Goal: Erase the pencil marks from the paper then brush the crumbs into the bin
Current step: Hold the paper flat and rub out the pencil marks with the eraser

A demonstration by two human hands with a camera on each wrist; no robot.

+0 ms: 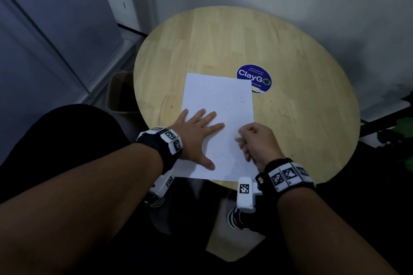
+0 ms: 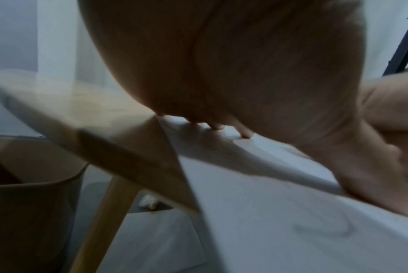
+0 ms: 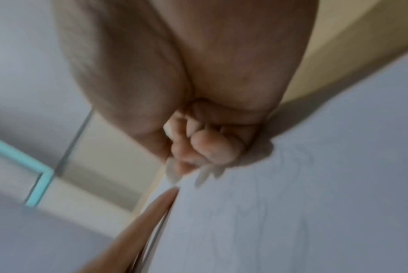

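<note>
**On the paper: one hand pinning, one rubbing**

On the paper (image 1: 218,105) the left hand (image 1: 196,134) pressed flat, fingers spread. Right of it, the right hand (image 1: 257,143) curled round a white eraser (image 1: 237,136) touching the sheet's right edge. Left of the paper, below the table (image 1: 301,87), stood the bin (image 1: 120,94).

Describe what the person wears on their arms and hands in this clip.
Both forearms are bare, with no sleeves or gloves. The left hand and right hand each sit ahead of a black wrist strap ringed with white blocks bearing black-and-white square markers. A white camera housing, also marked, hangs under the right wrist.
</note>
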